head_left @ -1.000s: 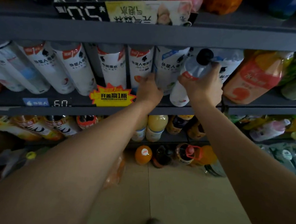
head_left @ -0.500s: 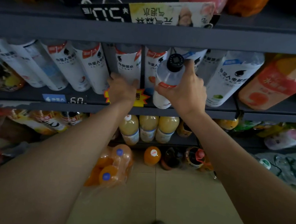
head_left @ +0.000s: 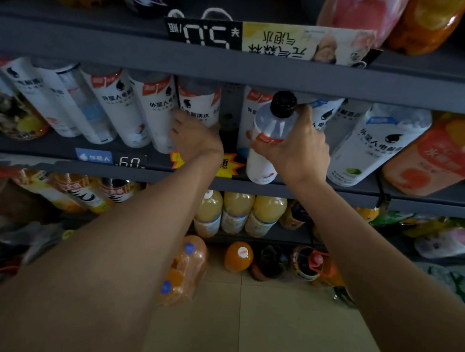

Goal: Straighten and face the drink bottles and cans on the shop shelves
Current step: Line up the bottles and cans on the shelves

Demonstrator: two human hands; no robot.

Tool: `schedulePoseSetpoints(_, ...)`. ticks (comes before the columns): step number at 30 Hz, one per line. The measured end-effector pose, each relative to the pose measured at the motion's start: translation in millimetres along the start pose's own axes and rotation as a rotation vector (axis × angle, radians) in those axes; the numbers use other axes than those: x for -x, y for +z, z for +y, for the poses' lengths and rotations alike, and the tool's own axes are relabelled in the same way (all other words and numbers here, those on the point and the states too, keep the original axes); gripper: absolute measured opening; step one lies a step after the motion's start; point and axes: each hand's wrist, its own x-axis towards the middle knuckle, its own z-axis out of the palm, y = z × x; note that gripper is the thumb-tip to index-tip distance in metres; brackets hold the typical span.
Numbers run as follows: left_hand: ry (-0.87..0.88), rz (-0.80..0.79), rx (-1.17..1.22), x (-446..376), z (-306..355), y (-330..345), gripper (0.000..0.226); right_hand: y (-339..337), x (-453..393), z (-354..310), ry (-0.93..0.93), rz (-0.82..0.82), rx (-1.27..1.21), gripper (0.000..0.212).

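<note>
A row of white-labelled drink bottles [head_left: 119,105] stands on the grey middle shelf [head_left: 56,163]. My right hand [head_left: 299,151] grips one such bottle with a black cap [head_left: 269,139] by its upper body, tilted toward me at the shelf's front edge. My left hand [head_left: 195,138] has its fingers on the lower part of another white bottle [head_left: 200,104] in the row. Between the two bottles is a dark gap [head_left: 230,113]. A larger white bottle [head_left: 370,149] stands to the right.
An orange drink bottle [head_left: 440,156] is at far right. A yellow star tag [head_left: 229,165] and price label [head_left: 129,161] hang on the shelf edge. Yellow juice bottles [head_left: 236,214] fill the shelf below; bottles [head_left: 239,256] stand on the tiled floor. The upper shelf [head_left: 96,49] hangs close above.
The view has shifted so the shelf looks further right. My right hand has carried the black-capped bottle leftward along the row. My left hand has moved left to another bottle.
</note>
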Motion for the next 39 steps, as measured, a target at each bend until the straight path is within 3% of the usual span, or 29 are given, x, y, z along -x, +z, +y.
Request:
schedulePoseSetpoints(3, -0.107, 0.004, 0.02, 2, 0, -2, 0.072, 1, -1, 3, 0.029, 0.01, -0.018, 0.08)
schedulePoseSetpoints(5, -0.18, 0.089, 0.122, 20, 0, -5, 0.058, -2, -1, 4, 0.072, 0.026, -0.038, 0.085)
schedulePoseSetpoints(7, 0.014, 0.098, 0.211, 45, -2, 0, 0.048, -8, -2, 6, 0.104, 0.032, -0.059, 0.087)
schedulePoseSetpoints(9, 0.213, -0.049, 0.21, 58, 0, 9, 0.046, -14, -2, 8, 0.107, 0.039, -0.08, 0.086)
schedulePoseSetpoints(13, 0.372, -0.217, 0.044, 35, 29, 21, 0.065, -17, -4, 12, 0.11, 0.059, -0.123, 0.08)
schedulePoseSetpoints(17, 0.306, -0.289, -0.021, 23, 50, 30, 0.056, -11, -2, 16, 0.094, 0.044, -0.116, 0.079)
schedulePoseSetpoints(22, 0.261, -0.161, 0.124, 29, 39, 29, 0.068, -6, 0, 14, 0.121, 0.06, -0.106, 0.078)
schedulePoseSetpoints(25, 0.255, -0.128, 0.084, 29, 29, 19, 0.075, -3, -4, 7, 0.136, 0.058, -0.105, 0.076)
schedulePoseSetpoints(32, 0.179, -0.09, 0.011, 41, 33, 7, 0.045, 13, -17, -18, 0.165, 0.084, -0.12, 0.077)
schedulePoseSetpoints(39, 0.168, -0.12, 0.089, 46, 18, -6, 0.053, 32, -7, -7, 0.206, 0.15, -0.252, 0.07)
